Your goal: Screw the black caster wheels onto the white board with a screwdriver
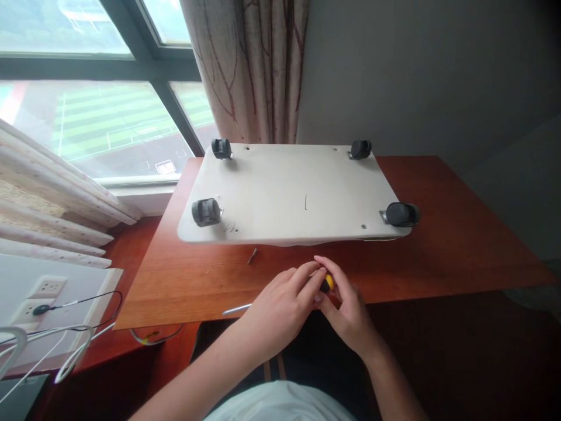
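Observation:
My left hand is closed around a screwdriver with a yellow and black handle. Its shaft passes behind that hand, and the silver end comes out to the left, over the table's front edge. My right hand curls around the handle's end, its fingers meeting those of my left hand; most of the handle is hidden. Just beyond the hands lies a white board with a black caster at each corner, wheels up. A small metal screw or bolt rests on the wood in front of the board.
The reddish-brown table extends right and left of the board. Behind it hang a patterned curtain and a grey wall. On the left are a window, a wall socket with a black plug, and looped white cables.

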Motion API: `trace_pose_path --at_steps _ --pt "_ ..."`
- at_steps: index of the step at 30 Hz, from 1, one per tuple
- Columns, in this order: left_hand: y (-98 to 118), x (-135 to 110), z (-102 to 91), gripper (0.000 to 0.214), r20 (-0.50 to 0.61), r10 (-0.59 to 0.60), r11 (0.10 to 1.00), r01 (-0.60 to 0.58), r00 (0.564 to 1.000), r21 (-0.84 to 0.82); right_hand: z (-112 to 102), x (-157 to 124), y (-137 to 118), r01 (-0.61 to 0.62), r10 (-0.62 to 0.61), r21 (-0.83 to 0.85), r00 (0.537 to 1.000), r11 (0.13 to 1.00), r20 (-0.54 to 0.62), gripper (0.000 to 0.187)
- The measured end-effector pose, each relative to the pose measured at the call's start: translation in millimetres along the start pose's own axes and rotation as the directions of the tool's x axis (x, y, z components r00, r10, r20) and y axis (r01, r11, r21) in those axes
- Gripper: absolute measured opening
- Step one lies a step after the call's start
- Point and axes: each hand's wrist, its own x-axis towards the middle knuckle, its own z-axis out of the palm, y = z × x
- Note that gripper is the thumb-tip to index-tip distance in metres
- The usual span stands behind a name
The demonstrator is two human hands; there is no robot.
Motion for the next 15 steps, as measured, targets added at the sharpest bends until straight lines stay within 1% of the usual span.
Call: trace_pose_path --at_steps 3,5,7,9,11,13,15 --pt "2.0 1.5 1.6 0.049 0.001 0.015 0.997 -0.015 1.0 0.071 3.7 -2.1 3.2 -0.055 0.057 0.095 0.998 0.994 -0.018 0.054" --pt "3.3 3.1 3.2 0.047 -0.006 -0.001 0.994 0.001 1.0 0.112 5.9 -2.6 3.7 -0.079 0.088 0.171 0.995 0.982 -0.047 0.051" --pt "3.7 4.3 3.9 0.044 -0.037 -0.028 0.989 0.033 0.999 0.142 7.1 -1.9 2.9 -0.097 0.124 0.253 0.988 0.963 -0.094 0.045" --pt "1.9 3.7 2.8 0.039 -0.078 -0.045 0.985 0.057 0.996 0.163 5.9 -0.1 2.2 -0.111 0.173 0.325 0.97 0.939 -0.168 0.039" --pt "-3.1 0.2 -0.1 0.033 -0.113 -0.053 0.982 0.072 0.992 0.175 1.1 2.5 2.9 -0.106 0.22 0.4 0.942 0.91 -0.252 0.034" --pt "-11.6 -6.9 -3.2 0.03 -0.146 -0.067 0.98 0.092 0.987 0.177 -7.4 5.0 5.0 -0.076 0.253 0.483 0.915 0.872 -0.314 0.03" --pt "-23.1 -16.9 -4.8 0.029 -0.176 -0.105 0.971 0.139 0.979 0.195 -18.2 7.0 7.9 -0.041 0.277 0.547 0.892 0.836 -0.357 0.027"
